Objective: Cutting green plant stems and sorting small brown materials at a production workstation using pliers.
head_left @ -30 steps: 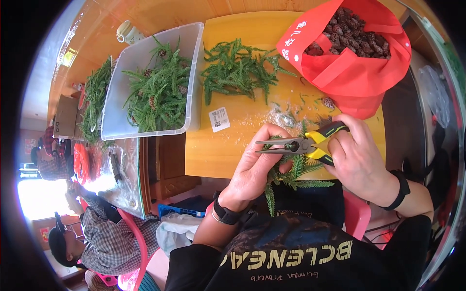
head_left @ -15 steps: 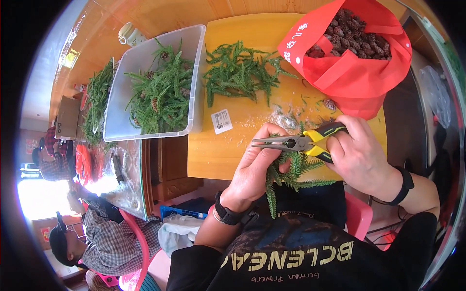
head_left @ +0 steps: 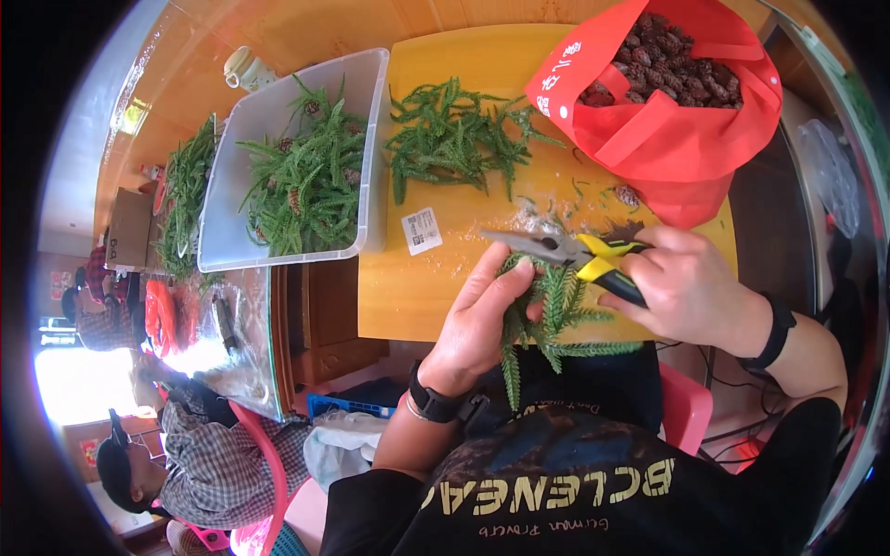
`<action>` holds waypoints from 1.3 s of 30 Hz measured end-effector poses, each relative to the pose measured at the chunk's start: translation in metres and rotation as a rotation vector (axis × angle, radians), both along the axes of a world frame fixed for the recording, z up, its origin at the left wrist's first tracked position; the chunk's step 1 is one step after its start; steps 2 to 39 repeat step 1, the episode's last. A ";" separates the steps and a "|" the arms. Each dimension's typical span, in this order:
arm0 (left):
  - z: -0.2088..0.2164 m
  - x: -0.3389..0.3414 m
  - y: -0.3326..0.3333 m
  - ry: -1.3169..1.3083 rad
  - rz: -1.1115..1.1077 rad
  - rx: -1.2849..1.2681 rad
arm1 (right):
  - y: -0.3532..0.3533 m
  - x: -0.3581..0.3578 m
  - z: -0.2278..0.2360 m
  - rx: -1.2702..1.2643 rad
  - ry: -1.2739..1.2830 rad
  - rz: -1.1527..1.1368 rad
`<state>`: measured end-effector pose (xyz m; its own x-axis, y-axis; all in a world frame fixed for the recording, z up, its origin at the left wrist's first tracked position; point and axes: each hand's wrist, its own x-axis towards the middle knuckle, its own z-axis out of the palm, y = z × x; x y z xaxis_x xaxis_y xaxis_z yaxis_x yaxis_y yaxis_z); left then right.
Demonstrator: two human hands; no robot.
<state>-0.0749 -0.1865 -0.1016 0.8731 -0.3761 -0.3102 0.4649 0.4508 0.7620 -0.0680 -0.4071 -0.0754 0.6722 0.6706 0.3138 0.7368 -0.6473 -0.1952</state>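
Note:
My left hand (head_left: pixel 482 320) pinches a green artificial pine sprig (head_left: pixel 556 310) between thumb and fingers, its needled branches hanging toward my lap. Wrapped round yellow-and-black handles, my right hand (head_left: pixel 691 287) grips long-nose pliers (head_left: pixel 579 252). The grey jaws point left, just above the sprig's top and my left fingertips. Whether the jaws touch the sprig I cannot tell. Beyond my hands lies a heap of loose green sprigs (head_left: pixel 454 139) on the yellow table (head_left: pixel 417 301).
At the far right stands a red bag (head_left: pixel 681 153) full of pine cones (head_left: pixel 681 69). A clear plastic bin (head_left: pixel 373 167) at left holds sprigs with cones. A white label (head_left: pixel 422 232), white crumbs and a single cone (head_left: pixel 627 195) lie on the table. A person in a checked shirt (head_left: pixel 227 459) sits at left.
The pliers have tilted and shifted slightly, their jaws now turned more down to the right. My right hand has moved a little lower and the sprig has shifted slightly in my left.

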 end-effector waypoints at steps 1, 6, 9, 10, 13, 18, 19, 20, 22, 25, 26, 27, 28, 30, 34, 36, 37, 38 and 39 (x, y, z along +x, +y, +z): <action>-0.007 0.001 0.004 -0.079 -0.042 -0.045 | -0.001 0.000 -0.001 0.055 0.039 0.002; -0.007 0.001 0.004 -0.079 -0.042 -0.045 | -0.001 0.000 -0.001 0.055 0.039 0.002; -0.007 0.001 0.004 -0.079 -0.042 -0.045 | -0.001 0.000 -0.001 0.055 0.039 0.002; -0.007 0.001 0.004 -0.079 -0.042 -0.045 | -0.001 0.000 -0.001 0.055 0.039 0.002; -0.007 0.001 0.004 -0.079 -0.042 -0.045 | -0.001 0.000 -0.001 0.055 0.039 0.002; -0.007 0.001 0.004 -0.079 -0.042 -0.045 | -0.001 0.000 -0.001 0.055 0.039 0.002; -0.007 0.001 0.004 -0.079 -0.042 -0.045 | -0.001 0.000 -0.001 0.055 0.039 0.002; -0.007 0.001 0.004 -0.079 -0.042 -0.045 | -0.001 0.000 -0.001 0.055 0.039 0.002; -0.007 0.001 0.004 -0.079 -0.042 -0.045 | -0.001 0.000 -0.001 0.055 0.039 0.002; -0.007 0.001 0.004 -0.079 -0.042 -0.045 | -0.001 0.000 -0.001 0.055 0.039 0.002; -0.007 0.001 0.004 -0.079 -0.042 -0.045 | -0.001 0.000 -0.001 0.055 0.039 0.002; -0.007 0.001 0.004 -0.079 -0.042 -0.045 | -0.001 0.000 -0.001 0.055 0.039 0.002; -0.007 0.001 0.004 -0.079 -0.042 -0.045 | -0.001 0.000 -0.001 0.055 0.039 0.002; -0.007 0.001 0.004 -0.079 -0.042 -0.045 | -0.001 0.000 -0.001 0.055 0.039 0.002; -0.007 0.001 0.004 -0.079 -0.042 -0.045 | -0.001 0.000 -0.001 0.055 0.039 0.002; -0.007 0.001 0.004 -0.079 -0.042 -0.045 | -0.001 0.000 -0.001 0.055 0.039 0.002; -0.007 0.001 0.004 -0.079 -0.042 -0.045 | -0.001 0.000 -0.001 0.055 0.039 0.002; -0.007 0.001 0.004 -0.079 -0.042 -0.045 | -0.001 0.000 -0.001 0.055 0.039 0.002; -0.007 0.001 0.004 -0.079 -0.042 -0.045 | -0.001 0.000 -0.001 0.055 0.039 0.002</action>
